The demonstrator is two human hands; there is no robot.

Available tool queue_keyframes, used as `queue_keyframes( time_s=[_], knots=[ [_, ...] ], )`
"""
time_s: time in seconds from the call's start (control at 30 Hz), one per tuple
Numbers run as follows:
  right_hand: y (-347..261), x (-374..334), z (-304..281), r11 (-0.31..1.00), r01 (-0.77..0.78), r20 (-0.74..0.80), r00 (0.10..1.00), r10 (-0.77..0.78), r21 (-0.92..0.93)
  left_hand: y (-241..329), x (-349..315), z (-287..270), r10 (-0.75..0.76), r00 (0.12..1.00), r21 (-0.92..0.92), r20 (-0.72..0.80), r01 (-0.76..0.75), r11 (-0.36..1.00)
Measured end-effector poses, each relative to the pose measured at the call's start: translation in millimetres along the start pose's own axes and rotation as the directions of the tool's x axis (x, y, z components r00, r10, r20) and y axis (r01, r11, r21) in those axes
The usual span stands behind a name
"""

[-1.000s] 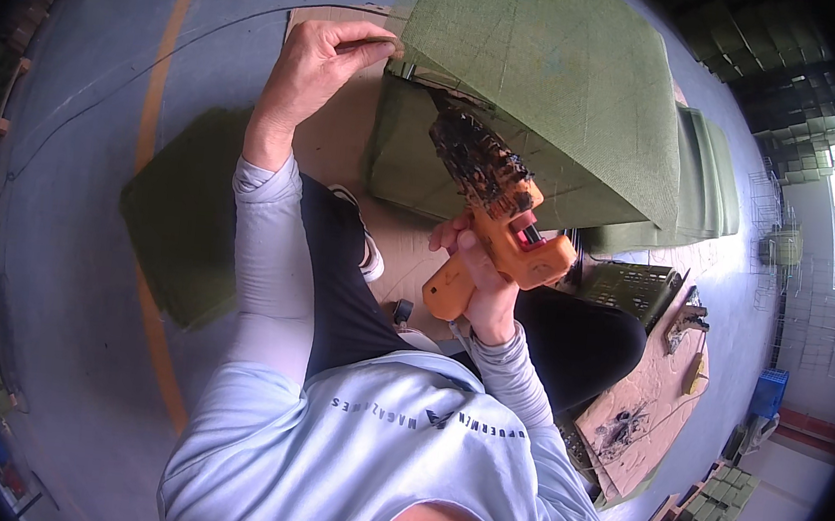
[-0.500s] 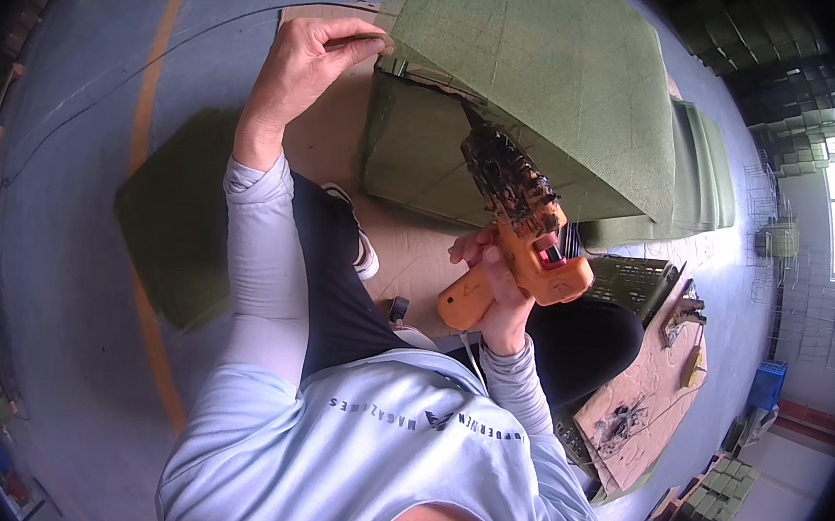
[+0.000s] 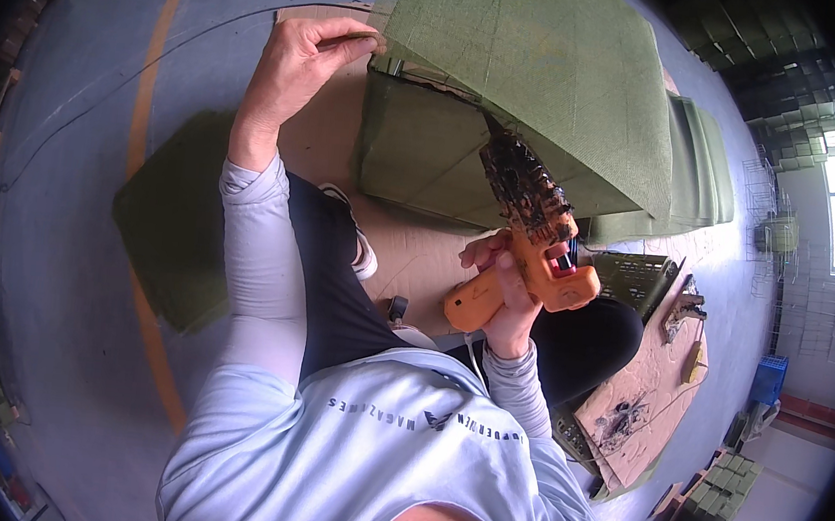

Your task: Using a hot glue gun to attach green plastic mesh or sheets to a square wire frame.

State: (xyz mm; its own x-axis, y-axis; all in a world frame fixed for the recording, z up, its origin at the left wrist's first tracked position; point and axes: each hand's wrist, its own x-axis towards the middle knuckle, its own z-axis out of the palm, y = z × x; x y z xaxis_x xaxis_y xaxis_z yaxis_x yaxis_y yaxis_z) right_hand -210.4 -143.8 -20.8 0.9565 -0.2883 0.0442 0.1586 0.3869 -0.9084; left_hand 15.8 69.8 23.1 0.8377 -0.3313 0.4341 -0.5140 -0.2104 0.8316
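Stacked green panels (image 3: 699, 177), cardboard sheet (image 3: 638, 422)

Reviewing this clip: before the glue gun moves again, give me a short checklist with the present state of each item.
1. Right hand has a full grip on the orange glue gun: ok, fingers wrap the handle.
2. Gun's nozzle, caked in dark residue, points at the green mesh box: ok.
3. Nozzle touching the mesh: cannot tell, the tip lies right against the flap's edge in this view.
4. Left hand pinches the corner of the raised green mesh flap: ok, held up and off the box.
5. Left hand apart from the nozzle: ok, at the opposite corner.
6. Cardboard sheet under the box: ok.
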Motion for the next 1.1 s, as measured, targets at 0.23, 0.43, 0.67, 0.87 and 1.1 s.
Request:
queue_keyframes(
  time_s=[0.23,0.43,0.67,0.87,1.1],
  knots=[
    [-2.3,-2.5,-2.5,1.000,0.024,-0.066,0.998,-0.023,0.012,0.2,0.1,-0.1,-0.013,1.000,-0.008,0.019,0.013,1.000],
    [-2.2,-6.1,-6.1,1.000,0.014,-0.086,0.996,-0.014,0.003,-2.9,1.4,0.3,-0.036,0.999,0.011,0.021,0.036,0.999],
    [-2.7,-7.3,-12.9,0.999,0.033,-0.131,0.991,-0.035,-0.018,-4.9,1.1,0.6,-0.027,0.999,-0.007,0.026,0.027,1.000],
    [-3.9,-9.0,-18.7,0.999,0.025,-0.151,0.988,-0.029,-0.025,-4.7,1.2,1.1,-0.010,1.000,-0.027,0.029,0.010,1.000],
    [-4.3,-10.9,-23.6,0.998,0.048,-0.186,0.981,-0.054,-0.040,-2.5,1.7,2.0,0.003,1.000,-0.044,0.016,-0.002,0.999]
  ],
)
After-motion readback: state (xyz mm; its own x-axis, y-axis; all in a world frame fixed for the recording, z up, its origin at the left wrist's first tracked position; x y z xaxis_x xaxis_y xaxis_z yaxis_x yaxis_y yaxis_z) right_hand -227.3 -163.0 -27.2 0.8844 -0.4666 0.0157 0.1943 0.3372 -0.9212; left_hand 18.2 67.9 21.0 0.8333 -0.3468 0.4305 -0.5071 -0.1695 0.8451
